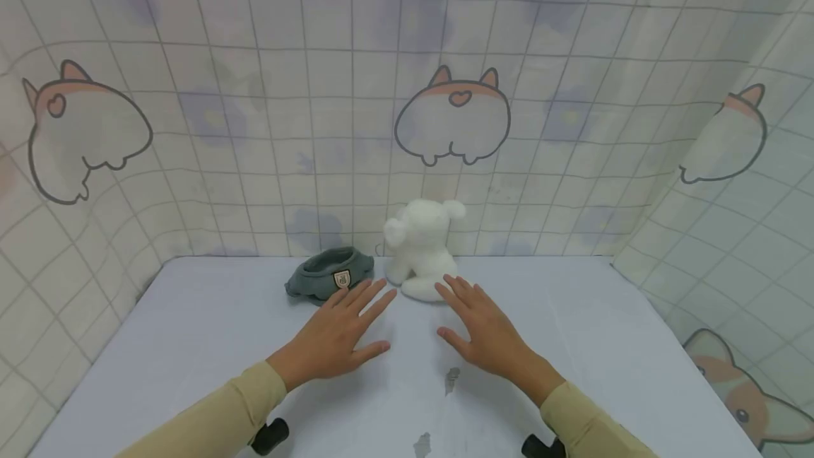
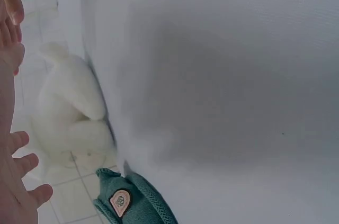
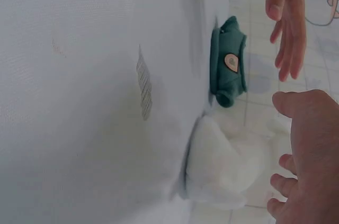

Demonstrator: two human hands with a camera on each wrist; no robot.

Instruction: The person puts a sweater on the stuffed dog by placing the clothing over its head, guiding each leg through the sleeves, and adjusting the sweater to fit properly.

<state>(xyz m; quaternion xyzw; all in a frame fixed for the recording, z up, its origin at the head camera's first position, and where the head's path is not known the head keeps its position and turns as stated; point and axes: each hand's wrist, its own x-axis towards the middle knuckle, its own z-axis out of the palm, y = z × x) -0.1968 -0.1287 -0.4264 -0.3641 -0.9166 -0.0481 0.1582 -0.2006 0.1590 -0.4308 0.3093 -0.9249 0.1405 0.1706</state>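
A white plush toy (image 1: 422, 239) with two round ears sits at the back of the table, near the wall. Left of it lies a small green knitted garment (image 1: 327, 271) with a shield-shaped badge; its kind is uncertain, perhaps doll clothing. My left hand (image 1: 340, 334) hovers over the table just in front of the garment, fingers spread and holding nothing. My right hand (image 1: 486, 331) hovers in front of the toy, fingers extended and likewise holding nothing. In the right wrist view both the garment (image 3: 229, 65) and the toy (image 3: 225, 163) show beyond the hands.
A white-covered table (image 1: 210, 345) spans the area, with small grey worn patches (image 1: 451, 379) near its middle front. Behind and at the sides hangs a grid-patterned curtain (image 1: 343, 126) with cartoon corgi drawings.
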